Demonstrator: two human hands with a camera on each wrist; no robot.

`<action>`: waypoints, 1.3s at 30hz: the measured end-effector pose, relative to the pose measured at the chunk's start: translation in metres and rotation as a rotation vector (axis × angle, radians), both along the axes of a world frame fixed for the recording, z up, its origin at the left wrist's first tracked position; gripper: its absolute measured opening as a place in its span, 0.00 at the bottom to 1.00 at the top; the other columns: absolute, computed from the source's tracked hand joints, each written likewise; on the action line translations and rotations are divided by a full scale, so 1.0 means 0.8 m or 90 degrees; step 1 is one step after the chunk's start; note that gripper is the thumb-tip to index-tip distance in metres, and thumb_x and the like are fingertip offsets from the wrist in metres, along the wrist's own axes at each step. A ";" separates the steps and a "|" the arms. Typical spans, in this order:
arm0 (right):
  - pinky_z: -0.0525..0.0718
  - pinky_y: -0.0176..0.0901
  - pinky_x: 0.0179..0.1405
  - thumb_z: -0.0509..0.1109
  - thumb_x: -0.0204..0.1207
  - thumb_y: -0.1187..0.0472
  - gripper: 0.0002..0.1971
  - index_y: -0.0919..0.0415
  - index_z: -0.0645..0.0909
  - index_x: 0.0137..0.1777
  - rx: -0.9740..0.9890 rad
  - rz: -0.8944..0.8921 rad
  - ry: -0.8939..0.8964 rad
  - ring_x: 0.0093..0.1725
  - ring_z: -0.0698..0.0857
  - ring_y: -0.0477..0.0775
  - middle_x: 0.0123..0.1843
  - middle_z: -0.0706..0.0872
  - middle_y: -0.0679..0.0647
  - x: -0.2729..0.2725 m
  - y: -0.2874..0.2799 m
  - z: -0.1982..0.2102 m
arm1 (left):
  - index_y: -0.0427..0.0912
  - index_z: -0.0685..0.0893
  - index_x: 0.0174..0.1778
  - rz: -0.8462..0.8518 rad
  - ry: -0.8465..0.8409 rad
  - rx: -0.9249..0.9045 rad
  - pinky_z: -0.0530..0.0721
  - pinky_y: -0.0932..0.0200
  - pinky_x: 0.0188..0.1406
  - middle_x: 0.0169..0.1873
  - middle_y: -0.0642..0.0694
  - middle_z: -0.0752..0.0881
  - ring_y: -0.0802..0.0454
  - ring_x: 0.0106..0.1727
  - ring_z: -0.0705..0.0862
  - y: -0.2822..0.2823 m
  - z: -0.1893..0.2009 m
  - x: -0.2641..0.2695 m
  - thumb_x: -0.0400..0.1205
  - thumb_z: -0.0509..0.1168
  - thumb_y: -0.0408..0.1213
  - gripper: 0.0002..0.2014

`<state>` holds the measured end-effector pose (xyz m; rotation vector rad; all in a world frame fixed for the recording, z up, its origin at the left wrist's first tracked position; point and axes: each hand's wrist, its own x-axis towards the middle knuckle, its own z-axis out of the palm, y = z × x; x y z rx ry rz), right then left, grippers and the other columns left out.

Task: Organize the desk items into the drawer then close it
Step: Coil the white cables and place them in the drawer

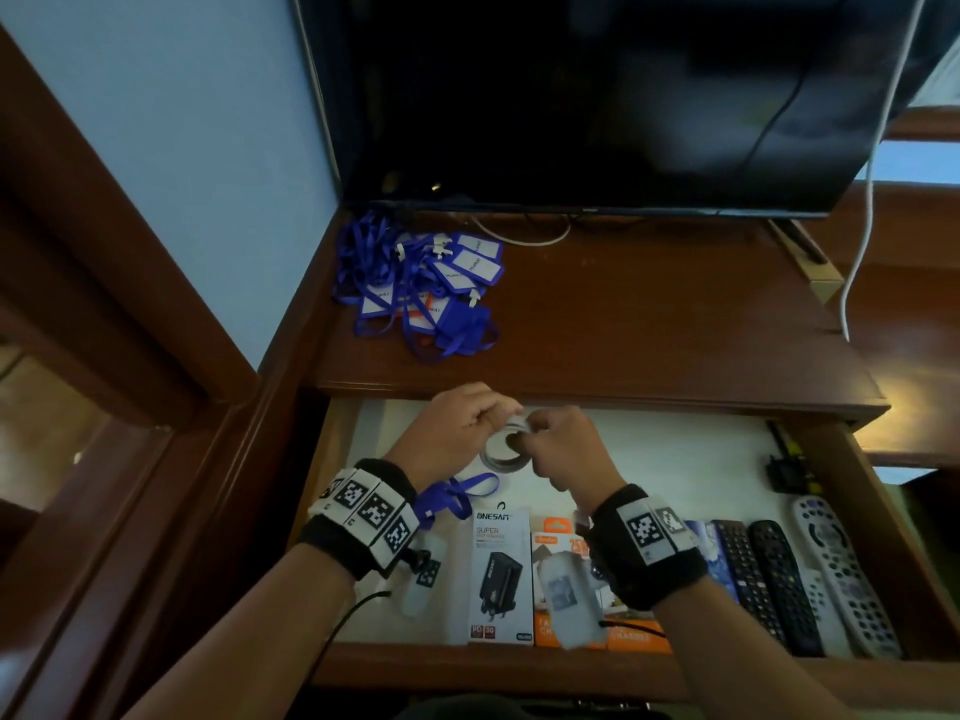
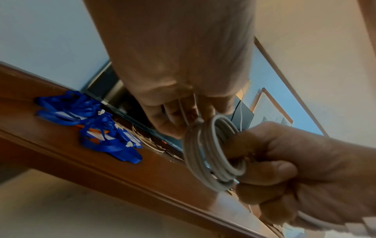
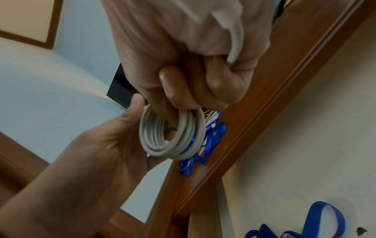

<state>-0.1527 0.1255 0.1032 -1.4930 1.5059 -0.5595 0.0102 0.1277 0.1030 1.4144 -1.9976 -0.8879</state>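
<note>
We hold a coil of white cable [image 1: 503, 449] in both hands, just above the white floor of the open drawer [image 1: 675, 459], near its back edge. To do this step well, we think we should keep the loops tight together so they do not spring apart, tuck the loose end in, and then lay the coil flat on a bare spot of the drawer, away from the boxes. If we let go too soon, the loops may pop open and make a mess. Close to us, at the front of the drawer, sit a black and white charger box [image 1: 501, 579], an orange box [image 1: 558, 543] just beside it, and a row of remotes [image 1: 789, 579] to the right. A blue strap [image 1: 457, 493] lies in the drawer just in front of the coil. Our right hand [image 1: 563, 449] has its fingers curled round one side of the coil and grips it tight. Our left hand [image 1: 457, 431] pinches the top of the coil with fingers and thumb. Both wrists are bent down toward the drawer, and the hands touch each other over the coil. Farther back than the drawer, on the desk top [image 1: 649, 324], a pile of blue lanyards [image 1: 421, 283] with name tags waits to be put away. Behind that stands a dark screen [image 1: 597, 96].
</note>
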 end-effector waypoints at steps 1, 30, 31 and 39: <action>0.62 0.33 0.14 0.71 0.72 0.65 0.13 0.59 0.77 0.27 0.016 -0.021 -0.014 0.13 0.65 0.45 0.19 0.73 0.52 -0.001 -0.003 0.000 | 0.46 0.86 0.62 -0.017 -0.007 -0.001 0.77 0.66 0.51 0.51 0.53 0.84 0.60 0.52 0.81 -0.001 -0.001 0.004 0.85 0.61 0.47 0.14; 0.64 0.36 0.18 0.78 0.71 0.57 0.13 0.60 0.82 0.52 0.047 -0.056 -0.169 0.22 0.70 0.44 0.30 0.79 0.53 -0.001 -0.025 -0.012 | 0.37 0.91 0.49 0.263 0.246 0.049 0.87 0.60 0.48 0.40 0.46 0.92 0.52 0.43 0.90 -0.007 -0.020 -0.003 0.73 0.75 0.27 0.10; 0.67 0.34 0.20 0.79 0.70 0.57 0.14 0.59 0.82 0.52 -0.003 -0.043 -0.152 0.25 0.72 0.43 0.36 0.82 0.52 -0.003 -0.026 -0.011 | 0.39 0.91 0.48 0.258 0.217 0.040 0.86 0.62 0.46 0.38 0.48 0.92 0.55 0.40 0.89 -0.008 -0.020 -0.001 0.73 0.75 0.27 0.09; 0.73 0.31 0.29 0.76 0.71 0.72 0.05 0.66 0.83 0.37 -0.189 0.090 -0.159 0.25 0.71 0.41 0.25 0.77 0.46 -0.020 -0.039 -0.001 | 0.50 0.91 0.43 0.139 -0.065 0.024 0.82 0.47 0.56 0.31 0.54 0.89 0.54 0.38 0.86 -0.014 -0.014 0.021 0.72 0.77 0.39 0.05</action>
